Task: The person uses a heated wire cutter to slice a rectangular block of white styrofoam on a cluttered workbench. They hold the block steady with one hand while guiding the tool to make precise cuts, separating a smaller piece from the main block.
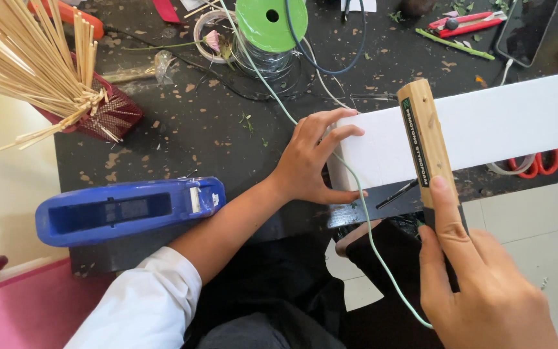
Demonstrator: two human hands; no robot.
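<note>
My left hand [313,159] rests on the left end of a long white foam block [485,126], fingers spread over its top and thumb along its near edge. My right hand [479,284] grips a wooden-handled foam cutter [424,139], index finger stretched along the handle. The tool lies across the block, roughly at right angles to it. A thin pale green wire [356,194] runs from the green spool [271,22] over my left hand and down past my right wrist.
A blue tape dispenser [127,210] lies near my left forearm on the dark speckled table [182,123]. Bamboo sticks [30,61] stand in a red holder at the back left. A red cutter [466,24], orange-handled scissors [537,165] and a tape roll [211,29] lie further back.
</note>
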